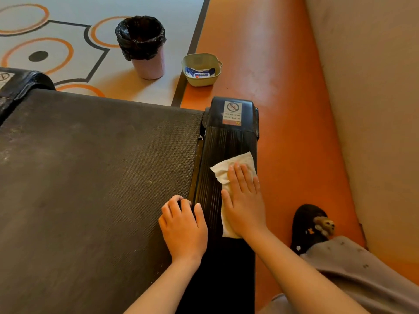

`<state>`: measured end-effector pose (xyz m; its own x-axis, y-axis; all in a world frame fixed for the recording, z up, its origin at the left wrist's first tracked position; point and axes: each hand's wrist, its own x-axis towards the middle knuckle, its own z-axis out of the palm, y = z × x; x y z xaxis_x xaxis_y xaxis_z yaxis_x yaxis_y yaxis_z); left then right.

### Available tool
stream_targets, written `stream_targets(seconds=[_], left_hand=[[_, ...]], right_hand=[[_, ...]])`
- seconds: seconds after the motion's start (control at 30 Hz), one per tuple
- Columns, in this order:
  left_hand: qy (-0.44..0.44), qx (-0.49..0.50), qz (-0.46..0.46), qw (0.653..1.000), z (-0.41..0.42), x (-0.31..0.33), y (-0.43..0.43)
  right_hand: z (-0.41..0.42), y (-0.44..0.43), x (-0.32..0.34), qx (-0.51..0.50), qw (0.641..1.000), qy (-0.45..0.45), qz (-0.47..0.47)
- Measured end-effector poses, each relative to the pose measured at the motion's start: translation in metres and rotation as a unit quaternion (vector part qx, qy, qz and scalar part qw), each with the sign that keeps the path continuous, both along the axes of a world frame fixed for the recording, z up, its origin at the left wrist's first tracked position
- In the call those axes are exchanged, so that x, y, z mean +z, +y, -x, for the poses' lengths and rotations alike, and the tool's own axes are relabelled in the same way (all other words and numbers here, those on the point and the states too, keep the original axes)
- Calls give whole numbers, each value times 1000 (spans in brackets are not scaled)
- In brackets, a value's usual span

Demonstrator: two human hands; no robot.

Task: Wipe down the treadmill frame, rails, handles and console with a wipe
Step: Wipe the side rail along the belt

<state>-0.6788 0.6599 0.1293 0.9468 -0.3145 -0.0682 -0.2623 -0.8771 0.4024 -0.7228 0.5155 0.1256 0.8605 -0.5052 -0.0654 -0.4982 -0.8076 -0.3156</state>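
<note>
Right hand [243, 200] is lying flat, palm down, fingers straight and close together, pressing a white wipe [235, 163] onto the right side rail [215, 150] of the treadmill. It is not grasping the wipe, only pinning it under palm and fingers.

The wipe is thin, crumpled and creased. Its far corner is sticking out past the fingertips and its near edge is showing by the wrist. It is sitting on the near-middle stretch of the rail.

The rail is a long black strip, ribbed lengthwise, glossy. At its far end a smooth, rounded black end cap [217, 109] is carrying a rectangular warning sticker [232, 114].

Left hand [183, 225] is resting on the right edge of the running belt [90, 166], just left of the rail. Its fingers are loosely bent and holding nothing, and the thumb is reaching onto the rail's inner edge. The belt is matte dark grey, finely woven in texture, with pale specks and dusty patches.

On the far floor, a round, tapered pale bin [148, 66] is standing, lined with a crinkled black plastic bag. Right of it a pale green bowl [201, 82] with rounded corners is holding a blue-and-white soft pack of wipes [199, 72].

At near right, a black shoe [303, 223] with small charms is standing on the smooth orange floor [283, 87], next to a grey trouser leg [351, 268].
</note>
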Motion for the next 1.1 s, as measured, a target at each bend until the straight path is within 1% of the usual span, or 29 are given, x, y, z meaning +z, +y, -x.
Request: stream_targets(seconds=[0.1,0.2,0.27,0.37,0.5,0.67,0.8,0.9,1.0,1.03,1.1], left_hand=[[-14,6,-6,1000,0,-2,-1],[-16,5,4,1000,-1,-5,1],[-21,6,10,1000,-2,-6,1],[-22,6,15,1000,-2,-6,1],[-20,8,20,1000,-2,-6,1],[-23,10,10,1000,-1,-5,0],[-8,3,13,1000,-1,-4,1],[-4,6,24,1000,-1,-3,1],[0,25,51,998,-2,-3,1],[3,34,65,997,-2,-4,1],[2,52,82,995,-1,-4,0]], right_hand=[[-6,-6,-2,-16,1000,-7,-16],[-34,-28,-5,-45,999,-4,-7],[-54,-47,-7,-67,998,-6,-18],[-83,-76,-5,-90,994,-19,-53],[-106,-105,-4,-128,980,-75,-132],[-82,-91,-4,-129,962,-125,-205],[-35,-42,-2,-134,960,-118,-216],[7,1,1,-124,971,-65,-196],[40,42,0,-62,996,18,-60],[46,51,-1,-43,999,27,-19],[47,59,-4,-26,999,29,30]])
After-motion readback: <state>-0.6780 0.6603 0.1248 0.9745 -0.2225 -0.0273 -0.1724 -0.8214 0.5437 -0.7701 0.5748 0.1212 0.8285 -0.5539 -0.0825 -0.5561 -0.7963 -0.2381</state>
